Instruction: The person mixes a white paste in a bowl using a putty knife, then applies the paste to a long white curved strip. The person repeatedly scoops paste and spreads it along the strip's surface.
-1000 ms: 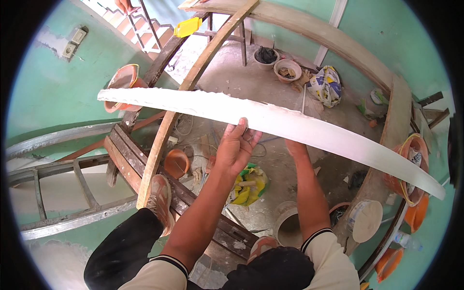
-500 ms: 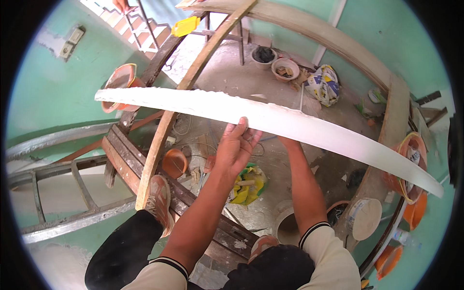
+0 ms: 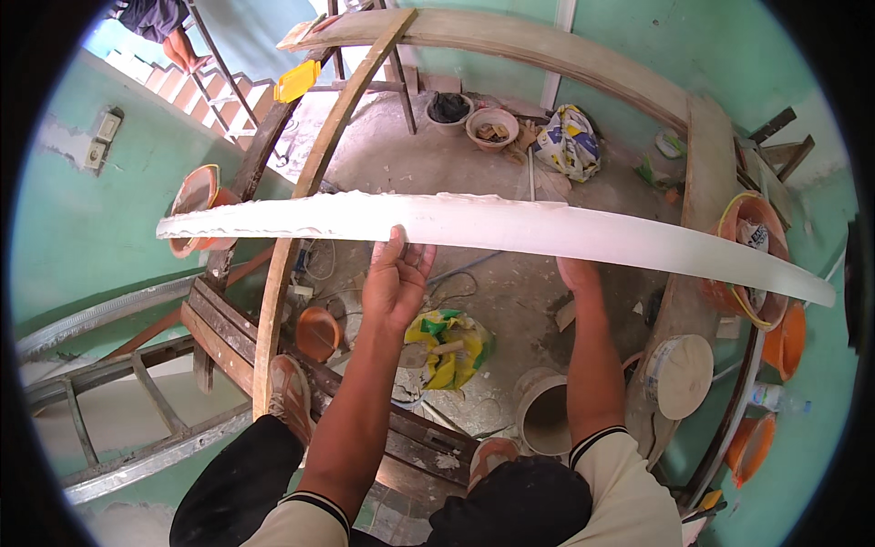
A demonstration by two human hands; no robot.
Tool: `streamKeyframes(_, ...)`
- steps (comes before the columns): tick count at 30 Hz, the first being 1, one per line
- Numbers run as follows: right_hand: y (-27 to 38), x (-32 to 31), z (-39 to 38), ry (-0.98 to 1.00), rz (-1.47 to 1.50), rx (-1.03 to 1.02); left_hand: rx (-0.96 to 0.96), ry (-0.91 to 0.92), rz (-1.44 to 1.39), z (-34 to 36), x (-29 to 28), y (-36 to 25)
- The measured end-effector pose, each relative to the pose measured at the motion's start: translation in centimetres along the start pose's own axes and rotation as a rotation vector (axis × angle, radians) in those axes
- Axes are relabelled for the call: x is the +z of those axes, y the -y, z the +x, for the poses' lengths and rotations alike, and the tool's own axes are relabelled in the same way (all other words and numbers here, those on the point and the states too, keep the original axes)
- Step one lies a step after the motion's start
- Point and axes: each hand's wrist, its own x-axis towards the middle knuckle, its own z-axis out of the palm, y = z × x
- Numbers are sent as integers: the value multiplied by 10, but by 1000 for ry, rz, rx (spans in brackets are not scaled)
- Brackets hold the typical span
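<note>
A long white plaster cornice strip (image 3: 510,223) stretches across in front of me, nearly level, its right end a little lower. Rough wet-looking plaster is heaped along its far edge, thickest over the left half. My left hand (image 3: 396,284) holds it left of the middle, thumb on the near edge and the other fingers curled beneath. Farther right, my right hand (image 3: 581,273) supports the strip from below, its fingers mostly hidden under it. Beyond the strip's left end sits an orange bucket (image 3: 195,193); another orange bucket (image 3: 770,239) with plaster scraps lies under its right part.
My shoes stand on a dark wooden plank platform (image 3: 428,438), high above the floor. A wooden beam (image 3: 319,159) crosses at left, bearing near a yellow tool (image 3: 297,82). A metal ladder (image 3: 150,392) lies at left. Another person's legs (image 3: 178,46) show on the stairs.
The strip has swung closer to level: its left end came nearer and its right end rose. My view has shifted, so another person's legs now show on the stairs. Both hands keep their hold.
</note>
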Motion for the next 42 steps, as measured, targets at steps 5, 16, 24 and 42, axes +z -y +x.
streamKeyframes(5, 32, 33, -9, -63, -92, 156, 51, -5, 12, -3, -17, -18)
streamKeyframes(16, 84, 88, -72, 243, -372, 361, 13, 102, 11, 10, -17, 0)
streamKeyframes(24, 301, 5, -244, 139, -641, 470, -32, 58, -214, -25, -15, 59)
streamKeyframes(42, 324, -179, -198, 365, -1916, 549, -788, 849, 708, -175, 65, 311)
